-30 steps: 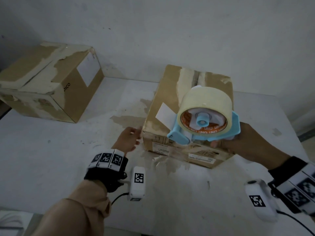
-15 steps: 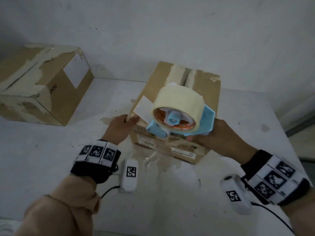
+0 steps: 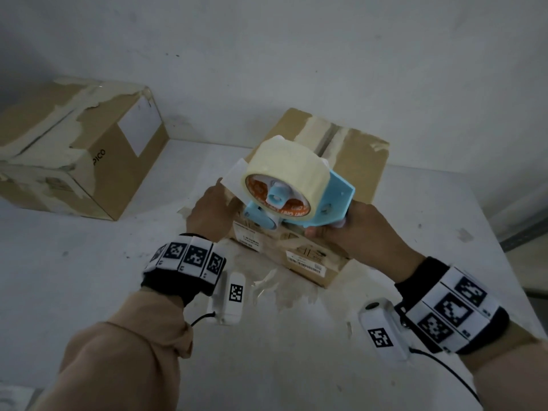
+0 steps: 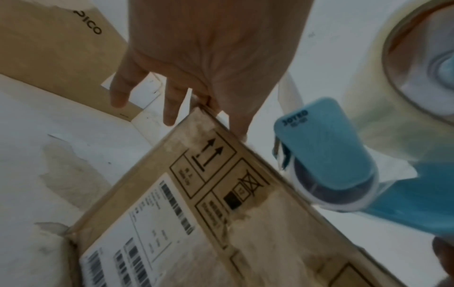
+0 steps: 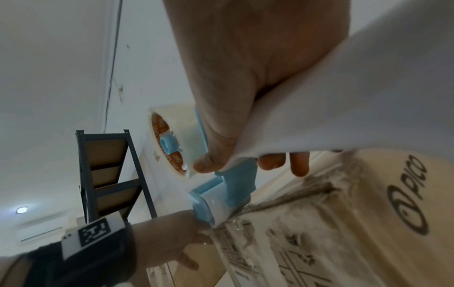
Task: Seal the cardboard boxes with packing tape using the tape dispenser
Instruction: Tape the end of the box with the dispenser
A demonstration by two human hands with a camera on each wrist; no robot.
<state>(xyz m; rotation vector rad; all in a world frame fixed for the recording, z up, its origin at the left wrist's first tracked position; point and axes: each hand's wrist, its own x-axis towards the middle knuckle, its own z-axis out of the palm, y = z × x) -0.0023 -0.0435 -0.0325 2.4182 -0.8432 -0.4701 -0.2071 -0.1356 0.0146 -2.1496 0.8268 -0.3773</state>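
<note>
A worn cardboard box [image 3: 355, 161] stands mid-table, its top seam [image 3: 327, 137] running away from me. My right hand [image 3: 353, 229] grips the handle of the blue tape dispenser [image 3: 335, 200], which carries a cream tape roll [image 3: 284, 167]. The dispenser's roller end [image 4: 326, 155] sits just above the box's near top edge [image 4: 245, 147]. My left hand [image 3: 212, 209] rests with relaxed fingers [image 4: 169, 108] on the box's near-left top corner. In the right wrist view the right hand [image 5: 245, 77] wraps the dispenser [image 5: 226, 192] beside the box [image 5: 343, 242].
A second taped cardboard box [image 3: 74, 152] marked PICO sits at the table's back left against the wall. The white table [image 3: 89, 262] carries torn tape residue [image 3: 281, 289] in front of the near box. A dark metal shelf [image 5: 108, 174] stands off to the side.
My left hand rose from beside the box onto its near-left top corner. The dispenser came down and closer to the box's near top edge.
</note>
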